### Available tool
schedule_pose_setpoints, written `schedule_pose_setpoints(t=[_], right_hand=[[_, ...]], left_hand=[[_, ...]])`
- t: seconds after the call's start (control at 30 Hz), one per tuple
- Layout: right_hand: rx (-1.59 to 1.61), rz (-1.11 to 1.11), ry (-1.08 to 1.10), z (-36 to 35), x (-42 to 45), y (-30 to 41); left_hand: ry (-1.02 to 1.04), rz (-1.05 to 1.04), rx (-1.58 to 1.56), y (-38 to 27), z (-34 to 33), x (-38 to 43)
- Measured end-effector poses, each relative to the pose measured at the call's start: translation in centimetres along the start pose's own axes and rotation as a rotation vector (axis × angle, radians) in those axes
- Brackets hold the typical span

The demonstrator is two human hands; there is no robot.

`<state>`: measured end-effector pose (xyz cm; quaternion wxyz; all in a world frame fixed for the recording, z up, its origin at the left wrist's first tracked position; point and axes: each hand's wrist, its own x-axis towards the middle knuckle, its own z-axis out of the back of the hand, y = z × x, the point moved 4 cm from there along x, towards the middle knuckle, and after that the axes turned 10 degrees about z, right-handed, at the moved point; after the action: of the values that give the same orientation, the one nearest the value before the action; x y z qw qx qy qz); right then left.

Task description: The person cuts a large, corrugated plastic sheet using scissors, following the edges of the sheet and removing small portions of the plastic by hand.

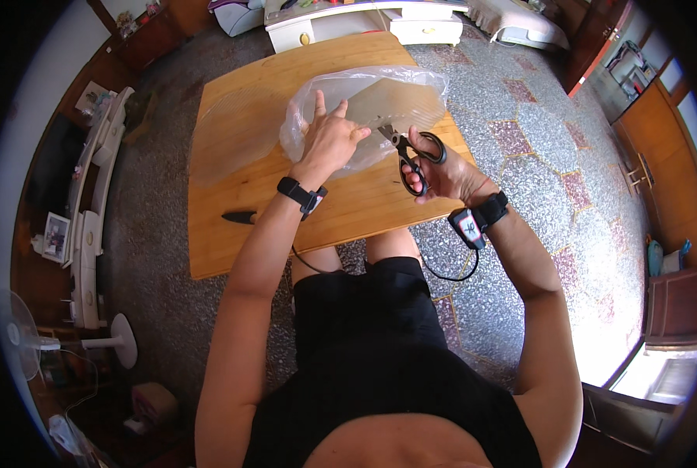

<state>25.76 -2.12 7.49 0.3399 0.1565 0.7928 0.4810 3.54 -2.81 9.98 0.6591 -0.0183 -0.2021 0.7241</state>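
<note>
My right hand (445,172) holds black-handled scissors (404,152), with fingers through the loops and the blades slightly apart. The blade tips meet a translucent ribbed plastic piece (395,102) above the wooden table. Around that piece spreads a crumpled clear plastic bag (294,137); whether the piece lies inside or on it, I cannot tell. My left hand (333,140) reaches over the bag, thumb and index finger pinching the ribbed piece near the blades, other fingers spread. To its left, another clear ribbed plastic piece (237,131) lies flat.
The wooden table (348,213) stands before my knees. A black pointed object (238,217) lies near its front left, partly behind my left forearm. Black wrist straps carry cables (450,278) down by my legs. A white cabinet (336,32) stands beyond, and a fan (26,336) at left.
</note>
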Motion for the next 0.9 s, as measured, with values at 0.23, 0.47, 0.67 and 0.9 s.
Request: schedule_pose_setpoints(t=[0.23, 0.47, 0.67, 0.9], right_hand=[[-0.134, -0.021, 0.021, -0.6, 0.5, 2.7], [-0.188, 0.093, -0.131, 0.0, 1.2, 0.8], [-0.212, 0.149, -0.191, -0.7, 1.2, 0.8], [-0.287, 0.184, -0.266, -0.4, 1.9, -0.6]], left_hand=[[-0.194, -0.13, 0.085, -0.7, 0.0, -1.0], [-0.273, -0.178, 0.011, -0.7, 0.4, -1.7], [-0.304, -0.174, -0.003, 0.4, 0.2, -2.3], [-0.281, -0.112, 0.0, 0.5, 0.5, -1.7]])
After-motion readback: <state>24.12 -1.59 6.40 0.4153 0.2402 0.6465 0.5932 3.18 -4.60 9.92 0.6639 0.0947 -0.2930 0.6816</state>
